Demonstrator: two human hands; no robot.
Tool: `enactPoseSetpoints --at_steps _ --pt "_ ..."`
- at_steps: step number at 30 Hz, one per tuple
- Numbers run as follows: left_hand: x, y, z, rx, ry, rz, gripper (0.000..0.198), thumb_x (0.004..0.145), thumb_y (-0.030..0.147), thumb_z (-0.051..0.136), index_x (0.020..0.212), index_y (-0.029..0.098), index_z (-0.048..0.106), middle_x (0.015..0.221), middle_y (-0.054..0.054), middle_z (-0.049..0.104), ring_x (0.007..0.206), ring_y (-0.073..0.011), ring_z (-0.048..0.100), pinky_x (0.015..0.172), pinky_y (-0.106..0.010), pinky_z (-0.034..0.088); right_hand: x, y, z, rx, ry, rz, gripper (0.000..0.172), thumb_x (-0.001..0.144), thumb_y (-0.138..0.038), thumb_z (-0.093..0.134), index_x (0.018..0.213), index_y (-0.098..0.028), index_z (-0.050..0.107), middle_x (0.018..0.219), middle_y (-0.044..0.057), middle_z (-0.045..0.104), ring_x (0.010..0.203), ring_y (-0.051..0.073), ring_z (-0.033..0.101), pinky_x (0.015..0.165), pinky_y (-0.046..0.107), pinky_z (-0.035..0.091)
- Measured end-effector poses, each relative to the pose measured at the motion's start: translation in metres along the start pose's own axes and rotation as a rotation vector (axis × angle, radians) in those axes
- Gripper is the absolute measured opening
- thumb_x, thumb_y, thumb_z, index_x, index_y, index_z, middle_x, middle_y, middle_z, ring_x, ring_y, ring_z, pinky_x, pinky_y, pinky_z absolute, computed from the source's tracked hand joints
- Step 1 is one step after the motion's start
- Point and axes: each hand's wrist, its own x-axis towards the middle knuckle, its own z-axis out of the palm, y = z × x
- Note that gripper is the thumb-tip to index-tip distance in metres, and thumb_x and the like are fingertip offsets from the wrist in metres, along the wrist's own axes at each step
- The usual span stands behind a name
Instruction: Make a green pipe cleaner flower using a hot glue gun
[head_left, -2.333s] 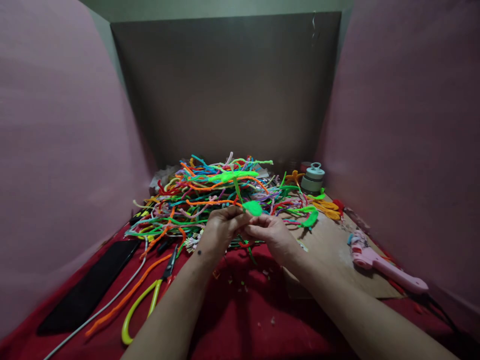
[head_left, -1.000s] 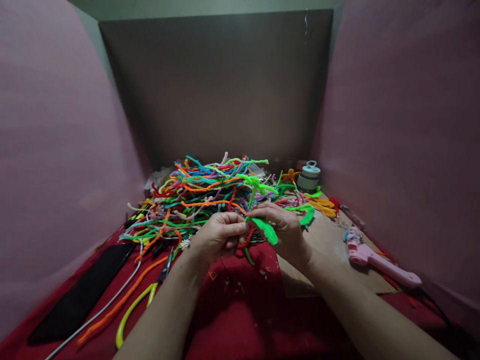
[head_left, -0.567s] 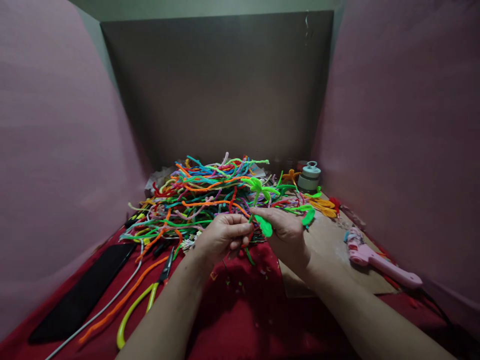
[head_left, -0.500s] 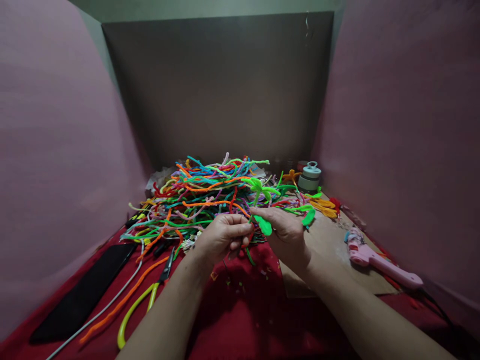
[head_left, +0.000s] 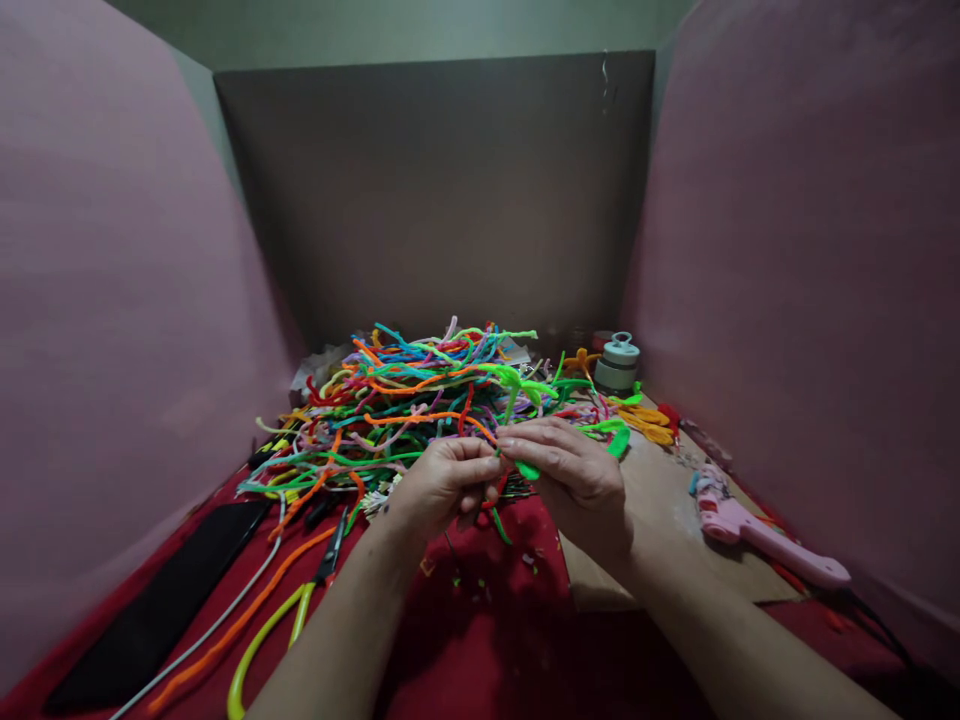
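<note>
My left hand pinches the thin stem of a bright green pipe-cleaner flower between thumb and fingers. The flower head stands upright above my hands, its petals spread. My right hand meets the left at the stem, its fingers bent together over it, with the back of the hand facing me. Under those fingers a fuzzy green leaf sticks out, partly covered. A thin dark end of the stem hangs below my left hand. My right fingertips are partly hidden.
Beyond my hands lies a big heap of coloured pipe cleaners. Yellow-handled scissors and a black flat case lie left. A pink glue gun rests on a cardboard sheet at right, near a lidded jar.
My right hand has turned over and closed its fingers round the stem and leaf, covering most of the leaf. My left hand keeps its pinch. The view has tilted slightly upward.
</note>
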Motion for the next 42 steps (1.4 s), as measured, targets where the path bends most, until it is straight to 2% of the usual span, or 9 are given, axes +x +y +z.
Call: enactPoseSetpoints --at_steps 7,12,16,19,23,26,29,35,42 --pt "0.0 0.001 0.004 0.016 0.075 0.053 0.022 0.068 0.032 0.067 0.064 0.014 0.055 0.05 0.004 0.054 0.03 -0.0021 0.032 0.028 -0.015 0.028 -0.003 -0.003 -0.002 0.05 0.053 0.087 0.039 0.083 -0.013 0.05 0.12 -0.028 0.054 0.115 0.007 0.061 0.104 0.02 0.056 0.088 0.039 0.045" --pt "0.002 0.001 0.006 -0.102 0.219 0.202 0.024 0.064 0.03 0.072 0.064 0.016 0.052 0.049 0.006 0.052 0.035 -0.0037 0.037 0.033 -0.016 0.028 -0.007 0.011 0.013 0.245 0.373 0.581 0.025 0.087 -0.023 0.043 0.107 -0.023 0.057 0.099 0.005 0.062 0.091 0.017 0.057 0.082 0.034 0.046" --pt "0.004 0.0 0.006 -0.088 0.316 0.286 0.024 0.06 0.027 0.074 0.06 0.016 0.053 0.045 0.008 0.044 0.038 -0.0039 0.036 0.037 -0.018 0.028 -0.01 0.022 0.027 0.519 0.217 0.929 0.017 0.077 -0.022 0.054 0.091 -0.017 0.062 0.079 0.002 0.063 0.073 0.015 0.058 0.067 0.027 0.047" --pt "0.004 0.001 0.006 -0.001 0.351 0.339 0.024 0.063 0.029 0.072 0.058 0.016 0.052 0.045 0.008 0.043 0.04 -0.0043 0.035 0.039 -0.019 0.026 -0.01 0.026 0.028 0.718 0.365 1.063 0.024 0.074 -0.023 0.053 0.096 -0.016 0.057 0.085 0.004 0.064 0.067 0.013 0.058 0.054 0.023 0.044" --pt "0.001 0.006 0.008 0.101 0.395 0.376 0.031 0.063 0.031 0.07 0.052 0.016 0.046 0.042 0.008 0.039 0.039 -0.0046 0.032 0.04 -0.019 0.023 -0.007 0.029 0.024 0.772 0.521 1.112 0.026 0.069 -0.026 0.057 0.094 -0.018 0.055 0.082 0.003 0.063 0.063 0.013 0.059 0.048 0.021 0.042" --pt "-0.001 0.008 0.011 0.125 0.425 0.365 0.031 0.062 0.03 0.071 0.051 0.016 0.046 0.041 0.008 0.037 0.04 -0.0047 0.03 0.04 -0.019 0.022 -0.009 0.027 0.027 0.689 0.29 1.104 0.019 0.066 -0.022 0.062 0.083 -0.015 0.061 0.074 0.002 0.064 0.061 0.012 0.057 0.052 0.022 0.043" --pt "-0.001 0.007 0.014 0.092 0.414 0.368 0.031 0.06 0.03 0.072 0.05 0.016 0.046 0.043 0.008 0.037 0.042 -0.0049 0.031 0.041 -0.019 0.023 -0.014 0.019 0.034 0.518 0.056 0.917 0.011 0.068 -0.02 0.062 0.078 -0.015 0.064 0.074 0.002 0.064 0.068 0.014 0.057 0.063 0.026 0.046" --pt "0.003 -0.001 0.02 -0.063 0.383 0.385 0.029 0.054 0.026 0.077 0.054 0.015 0.049 0.052 0.007 0.046 0.051 -0.0068 0.041 0.049 -0.019 0.035 -0.027 0.013 0.043 0.242 -0.007 0.648 0.009 0.074 -0.022 0.061 0.081 -0.018 0.064 0.075 0.001 0.062 0.07 0.014 0.055 0.065 0.025 0.045" --pt "0.005 0.0 0.009 0.043 0.458 0.445 0.019 0.065 0.029 0.069 0.078 0.018 0.06 0.062 0.005 0.052 0.051 -0.0069 0.043 0.05 -0.019 0.035 -0.023 0.017 0.041 0.457 0.086 0.85 0.013 0.074 -0.028 0.061 0.069 -0.017 0.055 0.056 -0.004 0.05 0.05 0.009 0.043 0.048 0.021 0.036"
